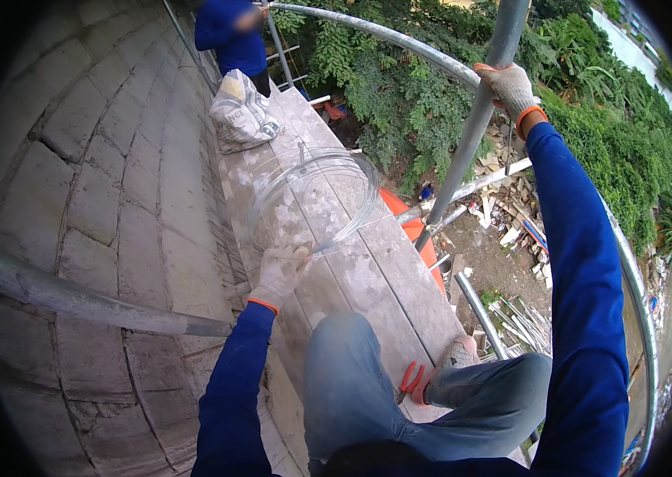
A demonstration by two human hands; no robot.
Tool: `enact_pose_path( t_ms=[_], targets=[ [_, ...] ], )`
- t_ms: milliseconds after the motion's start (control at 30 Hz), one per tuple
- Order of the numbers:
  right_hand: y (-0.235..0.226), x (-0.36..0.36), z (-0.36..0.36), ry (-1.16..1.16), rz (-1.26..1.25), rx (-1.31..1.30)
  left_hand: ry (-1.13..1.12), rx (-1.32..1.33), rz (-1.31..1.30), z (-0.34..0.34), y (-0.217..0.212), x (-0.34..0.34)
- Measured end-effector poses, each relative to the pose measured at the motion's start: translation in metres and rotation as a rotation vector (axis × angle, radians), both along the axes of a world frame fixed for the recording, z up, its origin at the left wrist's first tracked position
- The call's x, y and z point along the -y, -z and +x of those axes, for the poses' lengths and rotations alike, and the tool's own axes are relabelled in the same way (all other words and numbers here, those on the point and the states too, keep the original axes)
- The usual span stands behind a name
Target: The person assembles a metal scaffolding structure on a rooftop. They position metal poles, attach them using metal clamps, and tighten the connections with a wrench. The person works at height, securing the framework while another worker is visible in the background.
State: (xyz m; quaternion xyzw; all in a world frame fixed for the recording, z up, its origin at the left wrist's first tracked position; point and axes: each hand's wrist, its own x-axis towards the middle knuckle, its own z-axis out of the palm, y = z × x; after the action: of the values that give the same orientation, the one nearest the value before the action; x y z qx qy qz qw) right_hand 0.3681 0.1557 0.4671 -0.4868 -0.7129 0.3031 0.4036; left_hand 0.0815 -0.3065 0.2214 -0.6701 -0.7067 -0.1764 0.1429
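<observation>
A loose coil of thin silvery wire (371, 191) lies on the grey scaffold planks (375, 274). My left hand (282, 269), in a whitish work glove with an orange cuff, is closed on the coil's near edge; its fingertips are partly hidden. Up at the right, my right hand (509, 86), gloved alike, grips a slanting grey metal scaffold pole (471, 127). Red-handled pliers (409, 380) rest on the planks beside my gloved-looking patterned shoe (460, 354), between my bent knees.
A brick wall (113, 183) rises on the left, crossed by a metal tube (89, 294). A white sack (242, 115) stands farther along the planks, near a person in blue (228, 36). Curved rails (399, 38) edge the right side, above debris (519, 230) and greenery far below.
</observation>
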Motion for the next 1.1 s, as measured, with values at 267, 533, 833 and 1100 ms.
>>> enact_pose_path(
  t_ms=[267,533,833,1100],
  targets=[
    [0.011,-0.013,0.007,-0.067,0.032,-0.004,-0.194,0.332,-0.549,0.037,0.183,0.060],
    [0.000,-0.007,0.002,-0.064,-0.038,0.054,-0.623,0.453,-0.952,0.065,0.075,0.078],
    [-0.016,0.031,-0.002,-0.077,0.045,-0.121,-0.556,0.090,0.906,0.047,-0.167,0.216],
    [-0.017,0.046,-0.001,-0.073,0.032,-0.077,-0.370,0.832,0.933,-0.040,-0.251,0.218]
  ],
)
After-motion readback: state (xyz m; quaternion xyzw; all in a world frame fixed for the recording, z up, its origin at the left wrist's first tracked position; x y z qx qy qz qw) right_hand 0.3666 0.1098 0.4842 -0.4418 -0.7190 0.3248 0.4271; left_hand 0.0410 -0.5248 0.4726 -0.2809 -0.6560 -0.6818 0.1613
